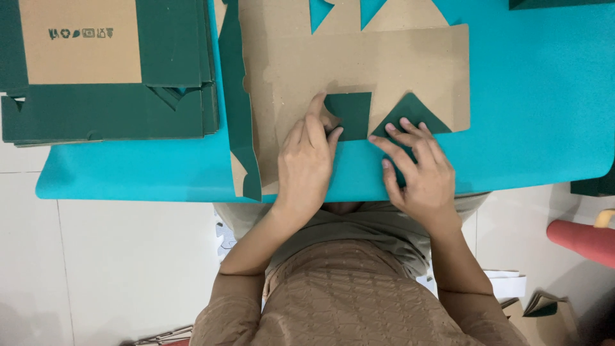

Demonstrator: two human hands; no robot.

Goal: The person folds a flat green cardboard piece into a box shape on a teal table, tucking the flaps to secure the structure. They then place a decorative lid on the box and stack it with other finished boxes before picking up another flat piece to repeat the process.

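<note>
A teal surface (pixel 532 96) spreads beneath the work, bearing a flat, unfolded cardboard box blank (pixel 359 64), brown side up, that lies just beyond and under the fingers of both hands. Well off to the left of the fingers sits a stack of flat green box blanks (pixel 109 109), one brown panel showing on top, untouched at this moment. Along the blank's left edge, beside the left hand, a long green side flap (pixel 238 109) is already turned over onto the brown face. At the near edge, two smaller flaps show their green side: a square green tab (pixel 351 114) directly ahead of the left hand (pixel 307 163), and a triangular green flap (pixel 410 110) under the fingertips of the right hand (pixel 419 170). The left hand lies flat, fingers extended and loosely together, index finger pressing the brown board beside the square tab, gripping nothing. The right hand is likewise open, fingers spread and pressing down on the triangular flap's lower edge, nothing clasped. Judging by the layout, folding appears to be at an early stage: three flaps are creased over, while the large brown panel beyond the fingers remains flat, no walls stand, and the far flaps look unfolded. A red roll (pixel 580 240) lies below the surface, right of the right hand.
</note>
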